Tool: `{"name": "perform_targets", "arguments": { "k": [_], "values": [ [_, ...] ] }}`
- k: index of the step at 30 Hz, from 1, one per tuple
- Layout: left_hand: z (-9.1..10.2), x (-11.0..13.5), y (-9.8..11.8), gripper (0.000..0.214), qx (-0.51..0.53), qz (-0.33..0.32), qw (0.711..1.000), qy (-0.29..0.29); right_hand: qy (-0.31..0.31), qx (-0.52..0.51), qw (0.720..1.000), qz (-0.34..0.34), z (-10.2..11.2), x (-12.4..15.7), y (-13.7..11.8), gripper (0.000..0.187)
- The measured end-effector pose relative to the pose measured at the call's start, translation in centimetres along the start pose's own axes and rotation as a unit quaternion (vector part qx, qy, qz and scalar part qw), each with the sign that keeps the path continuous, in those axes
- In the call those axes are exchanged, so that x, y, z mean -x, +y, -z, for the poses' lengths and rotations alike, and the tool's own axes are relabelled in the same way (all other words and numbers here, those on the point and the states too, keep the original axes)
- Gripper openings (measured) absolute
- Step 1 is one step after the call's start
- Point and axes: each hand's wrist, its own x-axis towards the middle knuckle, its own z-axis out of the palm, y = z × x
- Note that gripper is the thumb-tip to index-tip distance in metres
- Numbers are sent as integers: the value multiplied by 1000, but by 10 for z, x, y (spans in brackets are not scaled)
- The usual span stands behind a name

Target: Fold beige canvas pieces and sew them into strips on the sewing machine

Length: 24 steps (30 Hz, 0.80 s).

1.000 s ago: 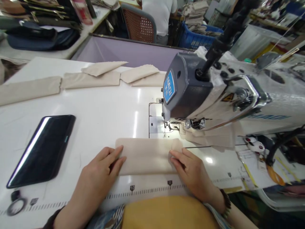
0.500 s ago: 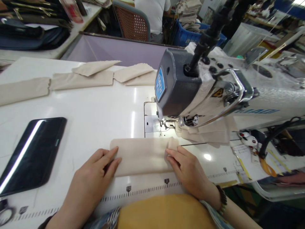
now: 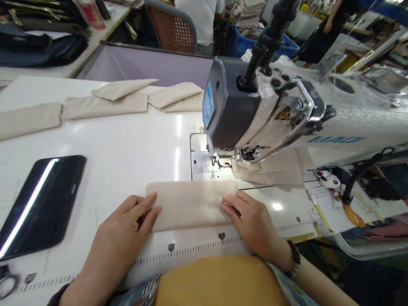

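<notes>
A beige fabric strip lies flat on the white sewing table, just in front of the needle plate. Its left end is pinched between the thumb and fingers of my left hand. At the right end, my right hand grips the cloth with thumb and fingertips closed. The sewing machine stands beyond the strip, its presser foot a short way above the fabric's far edge. More beige fabric lies under the machine arm.
Folded beige pieces line the table's far edge. A dark phone rests at left, scissors handles at the near left corner. Paper notes and a small white toy lie at right. A person sits beyond the purple panel.
The raised flap at the strip's right corner now lies flat. Both hands keep their hold at the two ends. The whole view has shifted slightly.
</notes>
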Motion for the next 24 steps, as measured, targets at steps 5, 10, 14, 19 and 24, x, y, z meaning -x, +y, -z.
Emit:
{"name": "perform_targets", "arguments": {
  "k": [5, 10, 14, 19, 24],
  "values": [
    [0, 0, 0, 41, -1, -2, 1000, 6, -3, -12, 1000, -20, 1, 0, 0, 7],
    [0, 0, 0, 38, -18, -9, 1000, 3, 2, 8, 999, -44, 1, 1, 1, 15],
    [0, 1, -1, 37, -11, -3, 1000, -1, 34, 53, 997, -45, 1, 1, 3, 21],
    [1, -1, 1, 38, -11, -6, 1000, -6, 40, 88, 995, 30, 3, -2, 3, 14],
    [4, -3, 7, 37, -54, -14, 998, 1, 6, 122, 988, 98, 2, -4, 2, 6]
  ]
}}
